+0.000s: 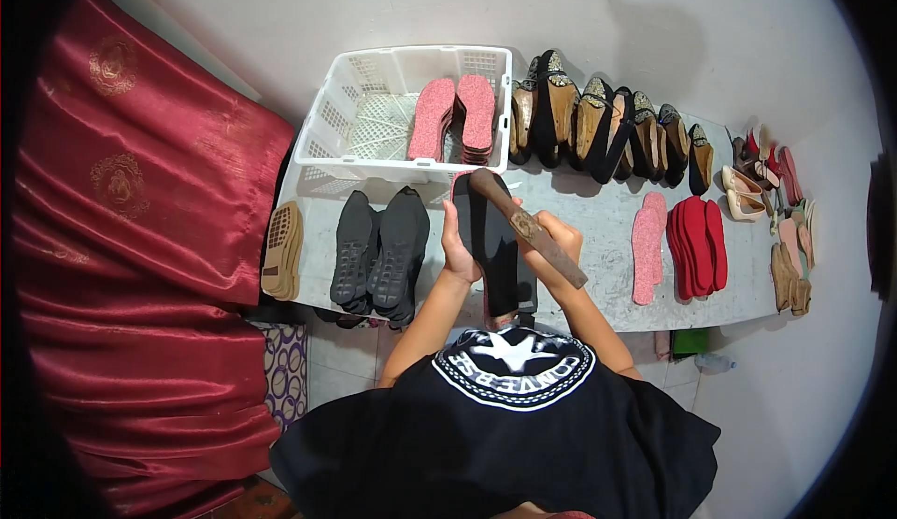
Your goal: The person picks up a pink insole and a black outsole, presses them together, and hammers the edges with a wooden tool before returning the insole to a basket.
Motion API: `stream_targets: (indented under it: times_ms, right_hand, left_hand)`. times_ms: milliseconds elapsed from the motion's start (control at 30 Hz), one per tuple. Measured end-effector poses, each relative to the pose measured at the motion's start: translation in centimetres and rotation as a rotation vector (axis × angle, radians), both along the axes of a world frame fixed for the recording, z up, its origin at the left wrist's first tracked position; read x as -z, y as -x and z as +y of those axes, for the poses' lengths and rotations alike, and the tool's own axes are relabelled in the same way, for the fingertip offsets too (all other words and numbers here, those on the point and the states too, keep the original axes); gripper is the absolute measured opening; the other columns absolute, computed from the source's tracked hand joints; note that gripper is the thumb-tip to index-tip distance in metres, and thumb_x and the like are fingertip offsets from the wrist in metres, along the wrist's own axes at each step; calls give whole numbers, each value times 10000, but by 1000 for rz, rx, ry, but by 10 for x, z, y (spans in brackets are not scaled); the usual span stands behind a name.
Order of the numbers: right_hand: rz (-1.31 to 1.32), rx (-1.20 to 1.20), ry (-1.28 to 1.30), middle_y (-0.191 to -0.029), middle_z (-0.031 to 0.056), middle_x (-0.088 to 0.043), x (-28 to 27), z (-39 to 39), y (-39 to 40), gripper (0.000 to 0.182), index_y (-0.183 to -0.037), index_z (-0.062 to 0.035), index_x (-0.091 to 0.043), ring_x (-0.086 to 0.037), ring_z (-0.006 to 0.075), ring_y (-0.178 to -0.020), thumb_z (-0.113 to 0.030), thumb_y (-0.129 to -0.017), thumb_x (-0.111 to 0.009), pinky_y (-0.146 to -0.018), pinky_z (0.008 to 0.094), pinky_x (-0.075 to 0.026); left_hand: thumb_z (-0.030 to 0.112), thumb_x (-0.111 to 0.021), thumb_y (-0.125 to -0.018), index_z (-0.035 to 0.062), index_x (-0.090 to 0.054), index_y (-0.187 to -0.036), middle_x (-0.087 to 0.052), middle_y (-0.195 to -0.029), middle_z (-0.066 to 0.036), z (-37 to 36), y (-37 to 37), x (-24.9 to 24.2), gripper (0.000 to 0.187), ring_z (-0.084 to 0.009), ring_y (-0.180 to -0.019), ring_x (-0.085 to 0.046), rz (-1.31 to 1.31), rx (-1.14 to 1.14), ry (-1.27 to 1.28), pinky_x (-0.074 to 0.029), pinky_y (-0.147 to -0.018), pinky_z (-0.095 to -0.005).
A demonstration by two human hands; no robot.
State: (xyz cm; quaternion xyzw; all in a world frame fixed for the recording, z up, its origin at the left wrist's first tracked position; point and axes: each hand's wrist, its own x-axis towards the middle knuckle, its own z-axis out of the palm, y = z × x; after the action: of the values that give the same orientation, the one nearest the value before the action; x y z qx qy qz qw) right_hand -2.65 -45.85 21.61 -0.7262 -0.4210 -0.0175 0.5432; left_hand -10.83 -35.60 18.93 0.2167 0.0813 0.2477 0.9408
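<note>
Black shoe sole: flat, matte, elongated, gripped at left edge by left hand. Long axis runs away from body, toe pointed toward white plastic basket. Hammer clamped in right hand, head laid over sole's far end. Sole held above front edge of grey table. Pale wall behind; red curtain at left.

The left hand steadies a black sole upright on the bench, while the right hand grips a hammer laid across it. Behind them, a white basket holds pink insoles.
</note>
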Motion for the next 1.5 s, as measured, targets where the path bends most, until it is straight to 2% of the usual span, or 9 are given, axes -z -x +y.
stream_targets:
  times_ms: [100,333,367,567,833,1033,1133,1300,1500]
  right_hand:
    - [128,-20,-140,-527,122,-489,8,0,1,191,-625,-41,-509,-503,269,-450,-116,-698,-668,-437,307,-380]
    - [62,9,-30,-509,115,-470,1,-12,-3,199,-604,-25,-508,-480,227,-425,-98,-686,-674,-436,293,-373]
    - [40,-10,-85,-505,86,-451,1,-13,-1,161,-614,1,-497,-449,147,-429,-42,-728,-603,-421,286,-350]
    - [-39,7,29,-500,87,-434,8,-20,-4,186,-603,4,-488,-424,143,-429,-55,-737,-604,-426,284,-347]
    - [47,-34,36,-519,117,-476,19,-31,-3,179,-601,-26,-502,-503,242,-454,-83,-671,-656,-444,302,-380]
    - [118,-109,20,-518,103,-471,12,-38,-4,187,-597,-42,-495,-487,254,-446,-91,-654,-666,-455,302,-381]
    - [-149,-98,58,-507,94,-466,19,-39,-11,201,-586,-55,-494,-493,240,-440,-108,-661,-673,-449,303,-376]
    - [50,-128,-8,-488,92,-457,14,-47,4,202,-576,-62,-492,-492,249,-442,-114,-633,-678,-449,303,-375]
    - [-60,-108,35,-484,84,-458,25,-51,4,196,-575,-63,-501,-485,244,-432,-121,-645,-675,-445,309,-370]
  left_hand:
    - [715,-253,-794,35,-359,-1277,-482,-1181,-213,11,3,13,841,-310,-1068,-497,-94,40,-62,-421,-894,-441]
    - [702,-261,-803,32,-361,-1281,-466,-1207,-223,18,1,7,829,-332,-1091,-486,-131,-3,29,-396,-921,-466]
    - [701,-261,-804,34,-364,-1279,-468,-1202,-222,20,2,7,826,-344,-1084,-488,-161,9,6,-394,-920,-475]
    - [703,-253,-804,64,-384,-1262,-484,-1167,-212,24,0,4,797,-415,-1061,-484,-163,4,-47,-380,-915,-525]
    - [720,-231,-793,102,-415,-1238,-497,-1146,-178,29,-3,-12,784,-426,-1063,-478,-193,-20,49,-361,-897,-581]
    - [705,-253,-801,84,-431,-1207,-500,-1117,-164,46,1,-16,763,-371,-994,-521,-271,-50,28,-439,-804,-552]
    - [690,-275,-807,63,-439,-1185,-514,-1062,-155,51,-3,-23,750,-324,-908,-535,-292,-115,-9,-469,-744,-511]
    - [696,-321,-790,81,-440,-1191,-515,-1070,-127,60,-2,-31,743,-299,-913,-522,-331,-158,-10,-464,-744,-458]
    - [689,-321,-795,73,-452,-1170,-512,-1054,-128,66,-3,-37,733,-299,-901,-522,-324,-229,-72,-470,-717,-453]
